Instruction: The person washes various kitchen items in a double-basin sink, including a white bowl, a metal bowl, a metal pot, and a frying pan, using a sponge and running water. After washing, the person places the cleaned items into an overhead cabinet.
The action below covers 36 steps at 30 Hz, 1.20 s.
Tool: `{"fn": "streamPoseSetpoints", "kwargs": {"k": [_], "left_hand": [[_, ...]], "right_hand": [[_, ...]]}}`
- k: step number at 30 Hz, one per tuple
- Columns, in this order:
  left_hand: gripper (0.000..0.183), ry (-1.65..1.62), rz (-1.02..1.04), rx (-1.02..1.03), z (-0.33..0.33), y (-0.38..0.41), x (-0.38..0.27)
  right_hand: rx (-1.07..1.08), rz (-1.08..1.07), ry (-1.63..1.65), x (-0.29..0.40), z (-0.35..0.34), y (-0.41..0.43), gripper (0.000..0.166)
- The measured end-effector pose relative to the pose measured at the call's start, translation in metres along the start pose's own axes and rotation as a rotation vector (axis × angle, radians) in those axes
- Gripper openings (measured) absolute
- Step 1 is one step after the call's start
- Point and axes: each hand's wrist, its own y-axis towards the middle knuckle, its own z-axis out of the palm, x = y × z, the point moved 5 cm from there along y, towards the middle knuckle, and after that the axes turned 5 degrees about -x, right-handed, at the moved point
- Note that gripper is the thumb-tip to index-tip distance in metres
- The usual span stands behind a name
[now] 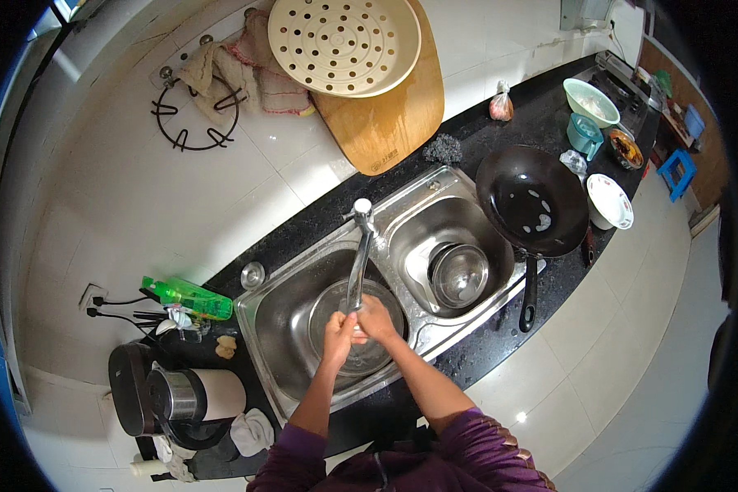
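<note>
My left hand (pixel 339 339) and my right hand (pixel 374 317) are together under the spout of the chrome faucet (pixel 363 246). Their fingers overlap, and a small pale patch shows between them; whether it is a held object is unclear. Below the hands, a wide round basin or pan (pixel 326 320) rests in the left bowl of the steel double sink (pixel 277 320). Its middle is covered by my hands. Nested metal bowls (pixel 461 277) sit in the right sink bowl (pixel 406 230).
A black wok (pixel 532 197) stands right of the sink, its handle toward me. Beyond are a white bowl (pixel 609 200) and a teal cup (pixel 584 132). A cutting board (pixel 393 135) and a perforated steamer tray (pixel 344 46) lean behind. An electric kettle (pixel 221 393) is left.
</note>
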Motion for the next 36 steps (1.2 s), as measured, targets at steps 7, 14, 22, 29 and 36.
{"fn": "streamPoseSetpoints", "kwargs": {"k": [7, 14, 22, 29, 36], "left_hand": [[0.022, 0.095, -0.138, 0.237, 0.0, -0.002, -0.025], [0.025, -0.184, -0.061, -0.382, -0.027, 0.026, 0.04], [0.054, 0.336, 0.269, -0.629, 0.022, -0.019, 0.01], [0.052, -0.459, -0.339, -0.273, -0.015, 0.027, 0.057], [0.073, 0.06, -0.266, -0.387, 0.007, 0.009, 0.031]], "right_hand": [[0.282, 0.557, 0.589, -0.009, -0.028, 0.004, 0.044], [-0.197, 0.448, 0.656, -0.021, -0.038, -0.007, 0.035], [-0.545, 0.497, 0.702, -0.016, -0.036, -0.023, 0.036], [-0.6, 0.619, 0.957, -0.021, -0.022, -0.038, 0.041], [-0.602, 0.613, 0.987, -0.03, -0.023, -0.034, 0.045]]}}
